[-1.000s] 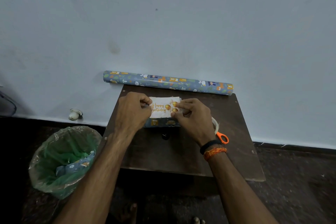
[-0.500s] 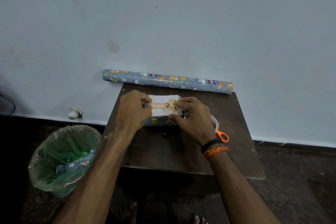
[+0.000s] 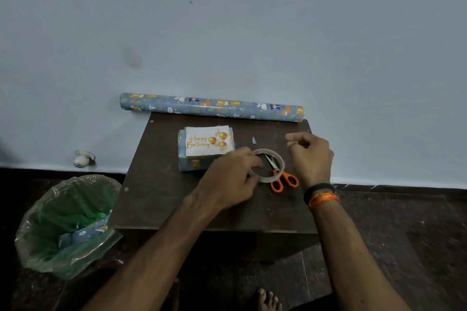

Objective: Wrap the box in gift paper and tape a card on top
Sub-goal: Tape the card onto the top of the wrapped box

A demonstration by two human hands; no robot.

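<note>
The dark brown wooden table (image 3: pixel 161 199) stands against the pale blue wall (image 3: pixel 227 20), and at its 12 o'clock edge lies the roll of animal-print gift paper (image 3: pixel 212 106), along the wall as before. At the table's 8 o'clock, on the floor, stands a bin lined with a green bag (image 3: pixel 63 225), a scrap of the same paper inside it.

The wrapped box (image 3: pixel 199 163) sits toward the table's 11 o'clock, and the white "Happy Birthday" card (image 3: pixel 206 140) lies flat on top of it. A second ago both hands were pressed on the card's two ends; now both have left it and the card lies uncovered.

The left hand (image 3: pixel 231 179) has moved to the box's 4 o'clock and holds the near-left rim of the clear tape roll (image 3: pixel 267 165), fingers curled round it. The right hand (image 3: pixel 310 154) has drawn off to the roll's 2 o'clock, thumb and forefinger close together as if pinching; whether a strip of tape runs between them I cannot tell. Black and orange bands (image 3: pixel 321 195) circle that wrist.

The orange-handled scissors (image 3: pixel 283 180), earlier mostly hidden behind the right hand, now show in full, blades reaching inside the tape ring. A small paper scrap (image 3: pixel 254 140) lies at the roll's 12 o'clock.
</note>
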